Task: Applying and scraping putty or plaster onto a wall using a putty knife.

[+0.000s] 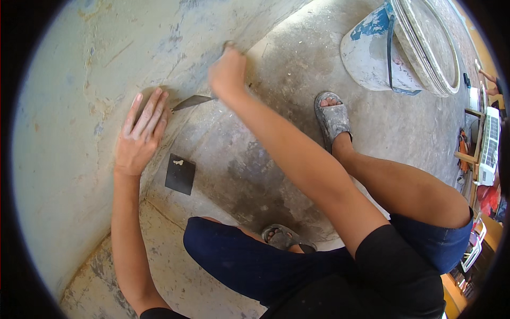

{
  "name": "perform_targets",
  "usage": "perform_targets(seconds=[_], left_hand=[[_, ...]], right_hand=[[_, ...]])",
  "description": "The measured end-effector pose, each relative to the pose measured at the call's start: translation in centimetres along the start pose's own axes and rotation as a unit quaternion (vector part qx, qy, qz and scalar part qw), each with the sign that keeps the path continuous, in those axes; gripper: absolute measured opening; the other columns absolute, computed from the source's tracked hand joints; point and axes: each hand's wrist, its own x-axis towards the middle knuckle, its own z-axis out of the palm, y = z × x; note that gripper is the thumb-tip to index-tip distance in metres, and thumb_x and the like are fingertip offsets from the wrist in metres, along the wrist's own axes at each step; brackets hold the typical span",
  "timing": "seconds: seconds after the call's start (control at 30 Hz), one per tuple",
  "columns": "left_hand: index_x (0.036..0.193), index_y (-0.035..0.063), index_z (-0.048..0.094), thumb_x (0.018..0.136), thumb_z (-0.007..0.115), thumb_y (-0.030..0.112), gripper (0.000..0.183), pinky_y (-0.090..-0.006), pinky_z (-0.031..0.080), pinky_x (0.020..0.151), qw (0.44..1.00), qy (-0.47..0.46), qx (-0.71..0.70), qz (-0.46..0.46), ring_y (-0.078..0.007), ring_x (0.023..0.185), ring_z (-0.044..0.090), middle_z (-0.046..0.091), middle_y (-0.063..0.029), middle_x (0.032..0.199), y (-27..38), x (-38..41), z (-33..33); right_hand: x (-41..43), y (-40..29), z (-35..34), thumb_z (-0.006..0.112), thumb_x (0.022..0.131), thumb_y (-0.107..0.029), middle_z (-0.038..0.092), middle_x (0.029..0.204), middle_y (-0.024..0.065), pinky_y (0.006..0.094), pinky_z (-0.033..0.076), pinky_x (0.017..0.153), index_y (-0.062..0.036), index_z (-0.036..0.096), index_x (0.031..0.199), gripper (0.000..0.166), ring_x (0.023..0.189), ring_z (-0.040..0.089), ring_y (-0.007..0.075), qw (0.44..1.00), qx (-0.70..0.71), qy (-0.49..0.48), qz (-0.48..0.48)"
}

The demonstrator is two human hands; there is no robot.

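My right hand (229, 71) is closed around the handle of a scraper, slightly blurred, low against the wall near the floor. The scraper's thin grey blade (194, 102) points toward my left hand and lies along the foot of the wall. Dusty white at the fingers, my left hand (141, 125) rests on the pale, scuffed wall (67, 131) with nothing in it. Its fingertips are close to the blade's tip. Below it on the floor lies a dark rectangular plate (180, 179) with a small cream-coloured dab on its upper part.
A paint-smeared white and blue bucket (370, 56) with a dirty lid (432, 44) stands on the concrete floor (271, 115). My sandalled feet are on the floor. Along the right rim are a wooden frame (474, 159), a white slatted appliance (489, 147) and part of another person (490, 81).
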Motion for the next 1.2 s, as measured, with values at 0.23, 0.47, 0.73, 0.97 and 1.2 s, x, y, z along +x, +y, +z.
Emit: perform_targets(seconds=[0.23,0.47,0.73,0.97,1.2], left_hand=[[0.117,0.0091,0.069,0.090,0.055,0.018,0.032,-0.0459,0.026,0.124,1.000,-0.025,-0.005,-0.004,-0.0205,0.145,0.039,0.051,-0.0040,0.151,-0.1,0.0,0.1],[0.115,0.0072,0.070,0.090,0.057,0.016,0.029,-0.0450,0.029,0.123,1.000,-0.012,-0.021,-0.006,-0.0207,0.144,0.041,0.054,-0.0040,0.148,0.5,0.2,0.0],[0.109,0.0074,0.073,0.089,0.061,0.018,0.026,-0.0424,0.029,0.125,1.000,0.005,-0.007,0.009,-0.0194,0.142,0.043,0.056,-0.0035,0.145,0.0,0.2,-0.1],[0.112,0.0084,0.073,0.089,0.062,0.019,0.027,-0.0415,0.028,0.125,1.000,-0.003,0.013,0.022,-0.0191,0.141,0.043,0.056,-0.0023,0.144,0.1,0.3,-0.2],[0.114,0.0078,0.073,0.090,0.062,0.019,0.029,-0.0413,0.027,0.125,1.000,-0.005,0.001,0.003,-0.0187,0.143,0.040,0.055,-0.0026,0.145,0.2,-0.1,0.0]], right_hand=[[-1.4,-0.4,0.9,0.050,0.092,0.001,0.066,0.096,0.0327,0.0475,0.054,0.084,0.0132,0.058,0.100,0.016,0.096,0.067,0.0455,1.000,0.001,-0.009,-0.015],[-1.8,1.3,1.2,0.050,0.092,0.001,0.068,0.097,0.0330,0.0480,0.055,0.083,0.0131,0.061,0.098,0.017,0.093,0.067,0.0478,0.988,-0.075,0.048,-0.127],[-2.7,-3.0,-0.5,0.047,0.088,0.007,0.064,0.108,0.0360,0.0494,0.052,0.093,0.0189,0.048,0.127,0.041,0.099,0.065,0.0496,0.995,0.009,-0.082,0.051],[-3.1,-1.2,0.6,0.050,0.088,0.006,0.066,0.100,0.0320,0.0499,0.053,0.087,0.0149,0.055,0.115,0.028,0.097,0.066,0.0470,0.999,-0.020,-0.039,-0.019],[0.3,1.6,1.0,0.051,0.089,0.003,0.068,0.097,0.0279,0.0466,0.055,0.085,0.0114,0.060,0.105,0.020,0.092,0.067,0.0452,0.998,-0.062,-0.005,-0.019]])
